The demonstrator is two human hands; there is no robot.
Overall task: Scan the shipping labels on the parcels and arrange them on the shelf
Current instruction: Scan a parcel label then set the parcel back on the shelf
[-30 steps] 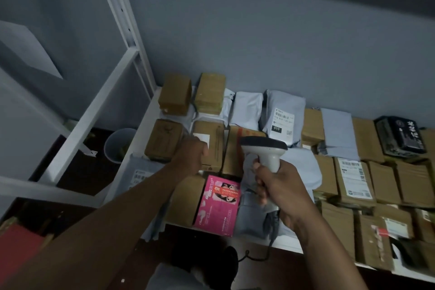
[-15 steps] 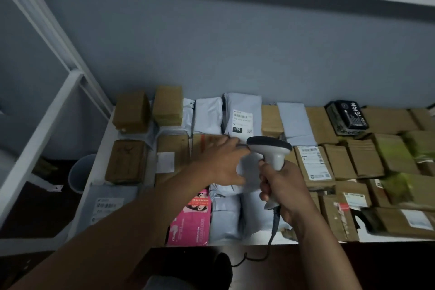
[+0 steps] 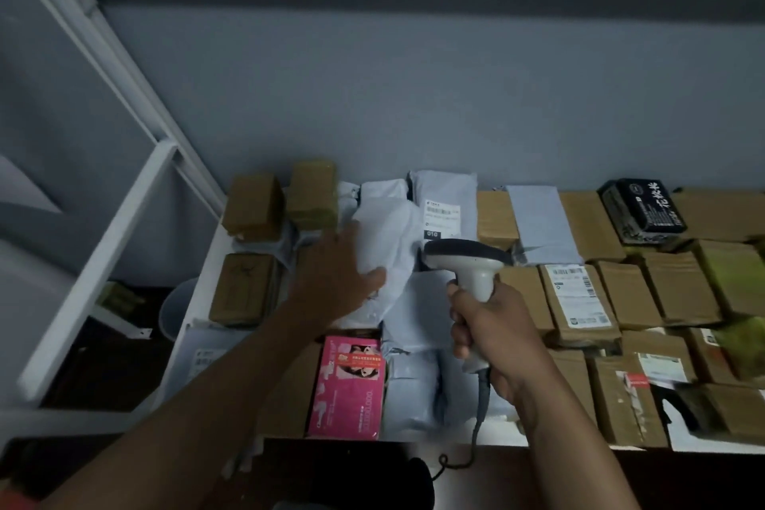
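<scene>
One scanner (image 3: pixel 467 261), one pink box (image 3: pixel 347 389), one black parcel (image 3: pixel 641 209).

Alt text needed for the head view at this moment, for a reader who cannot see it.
A person's left hand grips a white poly mailer on a white shelf packed with brown cardboard parcels and grey mailers, while the right hand holds a corded barcode scanner aimed toward it. A pink box lies at the shelf's near edge.
</scene>
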